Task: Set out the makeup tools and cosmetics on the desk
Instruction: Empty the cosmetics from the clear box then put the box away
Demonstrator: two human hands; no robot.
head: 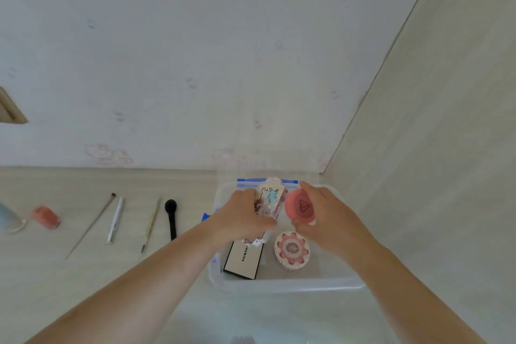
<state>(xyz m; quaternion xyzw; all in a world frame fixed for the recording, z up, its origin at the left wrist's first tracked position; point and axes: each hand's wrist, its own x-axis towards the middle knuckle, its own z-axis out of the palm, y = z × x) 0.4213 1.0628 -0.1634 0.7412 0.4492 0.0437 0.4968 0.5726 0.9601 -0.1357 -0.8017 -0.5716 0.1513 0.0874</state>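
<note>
Soft, even, fairly bright light with faint shadows; overall slightly blurry, wide-angle bending toward the edges.

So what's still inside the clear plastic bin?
In the clear bin lie a white box with black edging and a round pink-and-white compact. Both hands and the items they hold cover the bin's far half.

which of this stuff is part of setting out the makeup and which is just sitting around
Part of the job:
- ornate palette, in the left hand
- pink round compact, in the right hand
- flower-shaped compact and black-edged box, in the clear bin
- black brush, thin brushes and white pencil, on the desk

Just lying about:
- pale bottle at the left edge
</note>
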